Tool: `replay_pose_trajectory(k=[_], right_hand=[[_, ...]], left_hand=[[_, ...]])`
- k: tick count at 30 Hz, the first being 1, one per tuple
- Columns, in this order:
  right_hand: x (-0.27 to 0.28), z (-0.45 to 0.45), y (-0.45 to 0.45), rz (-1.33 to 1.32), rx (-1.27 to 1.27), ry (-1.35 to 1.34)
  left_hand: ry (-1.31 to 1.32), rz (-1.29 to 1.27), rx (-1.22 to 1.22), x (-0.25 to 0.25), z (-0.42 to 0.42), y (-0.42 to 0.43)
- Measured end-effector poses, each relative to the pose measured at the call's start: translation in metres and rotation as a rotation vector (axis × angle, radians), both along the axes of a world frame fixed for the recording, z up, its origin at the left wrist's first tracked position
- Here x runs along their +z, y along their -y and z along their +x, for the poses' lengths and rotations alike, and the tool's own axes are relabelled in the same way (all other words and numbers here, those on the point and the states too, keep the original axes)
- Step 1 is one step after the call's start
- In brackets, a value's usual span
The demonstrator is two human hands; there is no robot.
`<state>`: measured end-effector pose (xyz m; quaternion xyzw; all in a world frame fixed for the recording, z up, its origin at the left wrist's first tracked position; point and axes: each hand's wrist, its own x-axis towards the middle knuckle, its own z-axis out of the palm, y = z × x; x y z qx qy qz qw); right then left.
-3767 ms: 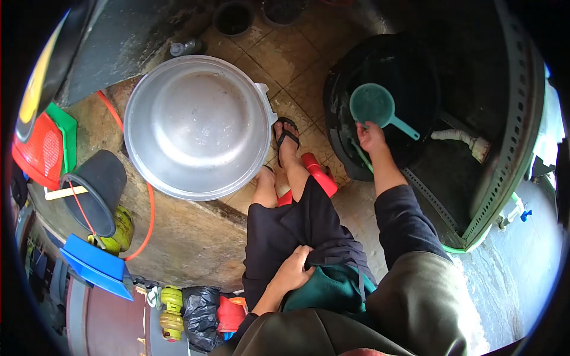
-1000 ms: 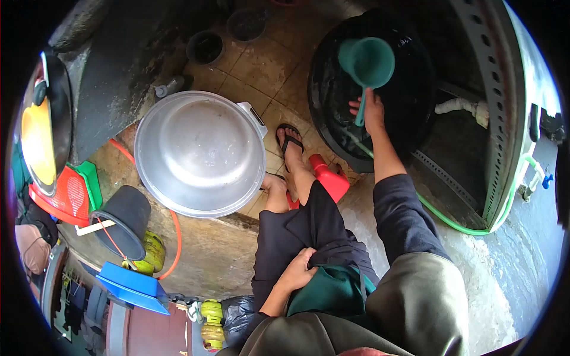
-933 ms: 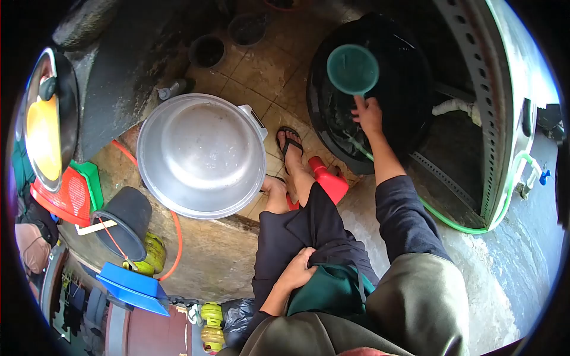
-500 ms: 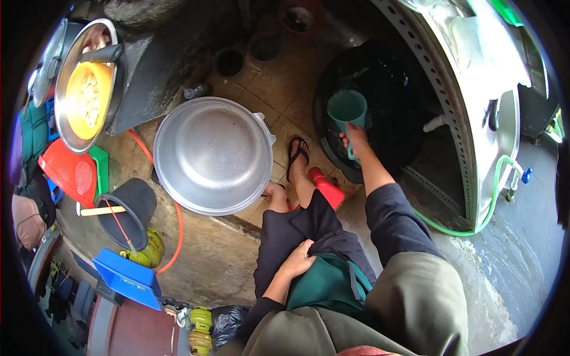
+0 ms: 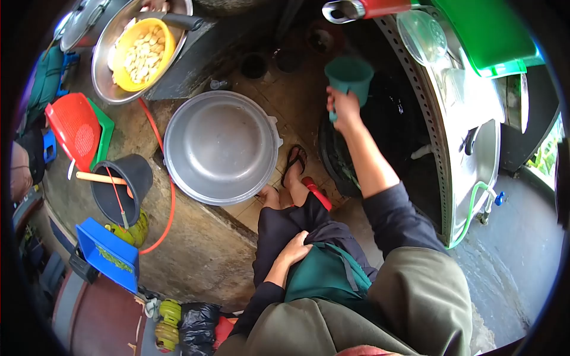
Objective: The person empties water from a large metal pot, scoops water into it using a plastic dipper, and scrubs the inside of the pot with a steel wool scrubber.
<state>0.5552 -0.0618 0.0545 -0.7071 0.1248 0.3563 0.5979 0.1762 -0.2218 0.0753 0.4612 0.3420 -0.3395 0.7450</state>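
Note:
My right hand [image 5: 344, 108] is wrapped round the handle of a green dipper [image 5: 349, 76], held up over the left rim of a large black tub [image 5: 386, 113]. What the dipper contains cannot be made out. My left hand [image 5: 295, 248] rests in my lap, its fingers closed on dark cloth beside a green cloth [image 5: 323, 276]. A wide silver pot [image 5: 222, 148] stands to the left of my feet, with the dipper to its upper right.
At upper left, a metal bowl [image 5: 104, 68] holds a yellow bowl [image 5: 168, 44] of pale pieces. A black bucket [image 5: 139, 178], blue tray [image 5: 95, 237], red basket [image 5: 71, 127] and orange hose [image 5: 173, 204] lie left. A metal sink unit [image 5: 439, 142] stands right.
My right hand has lifted the dipper from low in the tub toward its upper left edge. The view has turned, bringing in more of the yellow bowl and the sink's top. My left hand stays put.

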Motion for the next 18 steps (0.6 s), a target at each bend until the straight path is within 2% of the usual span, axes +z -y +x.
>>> replay_pose_trajectory(k=[3,4,6,8,10,11,14,18], right_hand=[[-0.015,0.045,-0.076,-0.073,0.057,0.134],[-0.025,0.065,-0.099,-0.181,0.154,0.133],[-0.011,0.072,-0.140,-0.347,0.129,0.297],[-0.054,0.105,-0.157,-0.403,0.213,0.408],[-0.077,0.125,-0.161,-0.509,0.182,0.569],[-0.079,0.137,-0.156,-0.599,0.277,0.573],[-0.086,0.138,-0.134,-0.595,0.245,0.755],[-0.063,0.107,-0.084,-0.630,0.284,0.974]], left_hand=[[0.019,0.054,-0.027,0.013,0.011,-0.010],[0.016,0.030,-0.011,0.014,0.013,-0.011],[0.012,0.010,0.023,0.011,0.014,-0.008],[0.008,0.014,0.060,0.007,0.013,-0.001],[-0.013,-0.022,0.094,0.005,0.013,0.000],[-0.021,-0.041,0.110,0.004,0.016,0.000],[-0.032,-0.029,0.057,0.016,0.028,-0.015],[-0.055,0.015,0.029,0.012,0.029,-0.010]])
